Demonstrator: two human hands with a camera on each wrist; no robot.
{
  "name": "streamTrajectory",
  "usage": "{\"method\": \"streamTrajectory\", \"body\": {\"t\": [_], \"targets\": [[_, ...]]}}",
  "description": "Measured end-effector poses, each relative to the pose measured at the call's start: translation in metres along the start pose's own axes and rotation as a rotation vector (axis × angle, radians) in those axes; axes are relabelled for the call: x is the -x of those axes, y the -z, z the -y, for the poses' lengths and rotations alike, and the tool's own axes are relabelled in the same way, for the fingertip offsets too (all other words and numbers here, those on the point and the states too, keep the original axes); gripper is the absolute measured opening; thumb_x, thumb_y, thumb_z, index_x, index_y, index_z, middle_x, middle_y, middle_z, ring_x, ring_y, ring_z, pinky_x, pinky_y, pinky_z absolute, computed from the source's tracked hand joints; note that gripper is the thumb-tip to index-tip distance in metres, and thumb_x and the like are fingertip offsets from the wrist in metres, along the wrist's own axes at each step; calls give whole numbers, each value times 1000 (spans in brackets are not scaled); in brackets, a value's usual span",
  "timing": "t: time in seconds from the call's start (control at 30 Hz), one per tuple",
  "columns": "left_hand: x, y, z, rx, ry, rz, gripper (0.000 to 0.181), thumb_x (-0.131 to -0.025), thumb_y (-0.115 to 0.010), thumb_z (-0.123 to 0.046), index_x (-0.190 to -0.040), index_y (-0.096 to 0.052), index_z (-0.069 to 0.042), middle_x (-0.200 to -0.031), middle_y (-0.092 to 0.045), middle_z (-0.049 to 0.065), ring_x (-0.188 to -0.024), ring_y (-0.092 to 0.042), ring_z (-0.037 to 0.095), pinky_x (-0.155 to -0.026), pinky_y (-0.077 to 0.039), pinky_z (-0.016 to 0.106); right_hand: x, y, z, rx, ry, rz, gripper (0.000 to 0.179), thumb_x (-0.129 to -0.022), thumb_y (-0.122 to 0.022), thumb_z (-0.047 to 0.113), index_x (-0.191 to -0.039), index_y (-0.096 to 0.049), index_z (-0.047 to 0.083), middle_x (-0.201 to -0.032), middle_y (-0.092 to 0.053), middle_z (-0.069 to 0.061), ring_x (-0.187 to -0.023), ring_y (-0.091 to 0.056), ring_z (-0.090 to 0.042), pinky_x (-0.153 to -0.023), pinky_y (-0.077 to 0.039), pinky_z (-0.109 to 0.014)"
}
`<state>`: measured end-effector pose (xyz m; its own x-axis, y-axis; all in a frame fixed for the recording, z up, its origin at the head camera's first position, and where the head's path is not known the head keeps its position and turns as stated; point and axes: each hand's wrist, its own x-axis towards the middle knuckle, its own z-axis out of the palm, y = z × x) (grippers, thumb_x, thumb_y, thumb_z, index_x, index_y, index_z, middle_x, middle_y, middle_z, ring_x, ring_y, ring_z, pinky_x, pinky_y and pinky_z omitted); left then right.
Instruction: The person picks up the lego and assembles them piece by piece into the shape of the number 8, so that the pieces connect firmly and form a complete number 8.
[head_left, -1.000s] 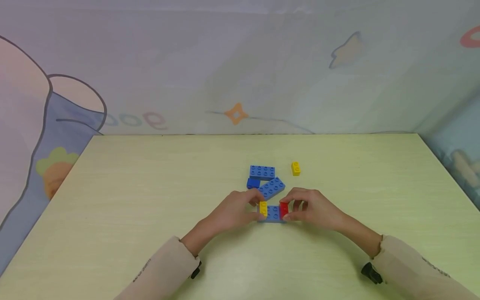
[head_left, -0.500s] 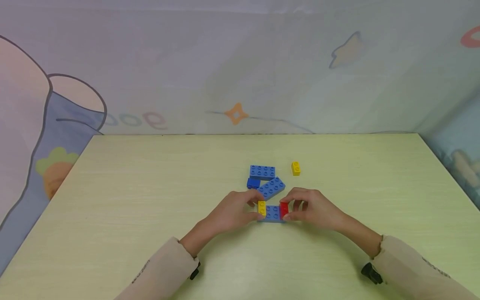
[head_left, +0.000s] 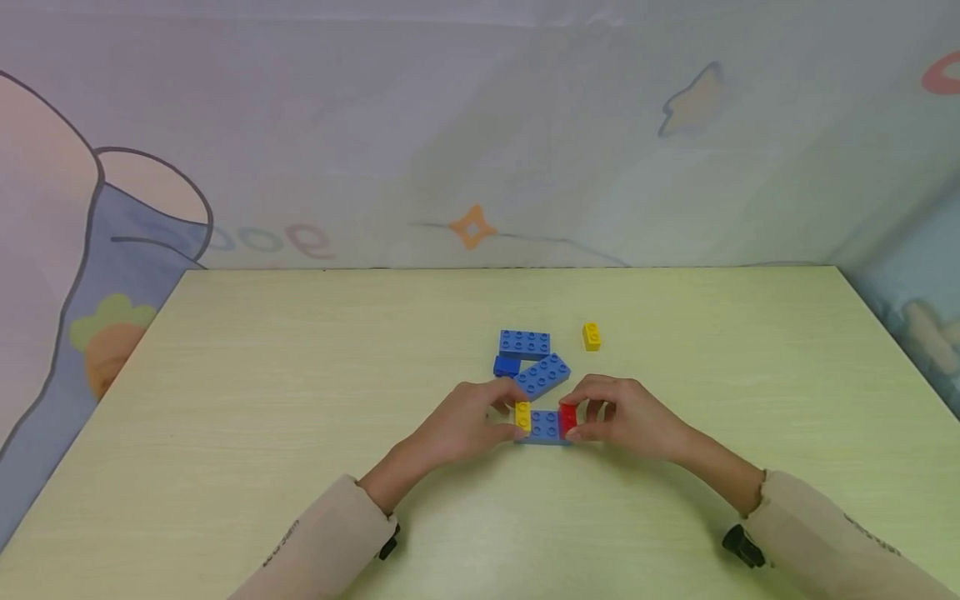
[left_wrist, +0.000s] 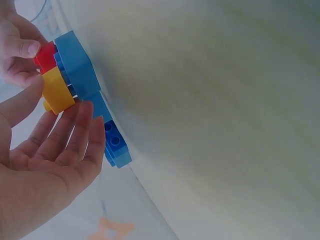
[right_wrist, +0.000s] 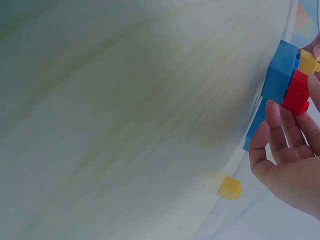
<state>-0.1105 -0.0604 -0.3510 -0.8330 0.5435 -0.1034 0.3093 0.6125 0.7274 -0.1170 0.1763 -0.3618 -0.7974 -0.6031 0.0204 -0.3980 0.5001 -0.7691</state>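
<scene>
A blue toy building brick [head_left: 545,425] with studs on top lies on the table in front of the person. At its left end, the left hand [head_left: 474,417] pinches a yellow two-stud brick [head_left: 522,417] between thumb and fingers. The right hand [head_left: 633,417] pinches a red two-stud brick [head_left: 567,421] on the right end. Both small bricks sit over the blue one, with bare studs between them. In the left wrist view the yellow brick [left_wrist: 58,90] is close over the blue brick's studs. The right wrist view shows the red brick [right_wrist: 297,93] against the blue brick [right_wrist: 280,72].
Just behind the hands lie a slanted blue brick [head_left: 543,377], a darker blue small brick [head_left: 507,367] and another long blue brick [head_left: 525,343]. A second yellow brick [head_left: 592,337] stands apart at the back right. A printed cloth [head_left: 360,125] hangs behind the table [head_left: 300,350].
The left hand's yellow brick has shifted slightly left, to the left end of the blue brick. The right hand and red brick have stayed in place.
</scene>
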Motion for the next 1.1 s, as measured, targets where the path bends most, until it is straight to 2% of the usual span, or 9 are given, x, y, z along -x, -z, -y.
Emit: {"method": "streamTrajectory", "body": {"t": [0.47, 1.1], "targets": [[0, 0, -1, 18, 8, -10, 28, -83, -67, -13, -110, -61, -6, -106, -62, 4, -96, -57, 19, -81, -47, 31, 1, 1, 1, 2, 22, -2, 31, -77, -73, 14, -103, -65, 1, -88, -60, 1, -77, -54, -16, -64, -47, -24], [-2, -1, -4, 28, 39, -33, 26, -79, -71, -12, -104, -63, -6, -103, -62, 4, -95, -56, 21, -81, -47, 32, 0, 1, 2, -7, 5, 2, 31, -77, -73, 14, -103, -65, 0, -90, -61, 0, -78, -54, -16, -65, -47, -25]]}}
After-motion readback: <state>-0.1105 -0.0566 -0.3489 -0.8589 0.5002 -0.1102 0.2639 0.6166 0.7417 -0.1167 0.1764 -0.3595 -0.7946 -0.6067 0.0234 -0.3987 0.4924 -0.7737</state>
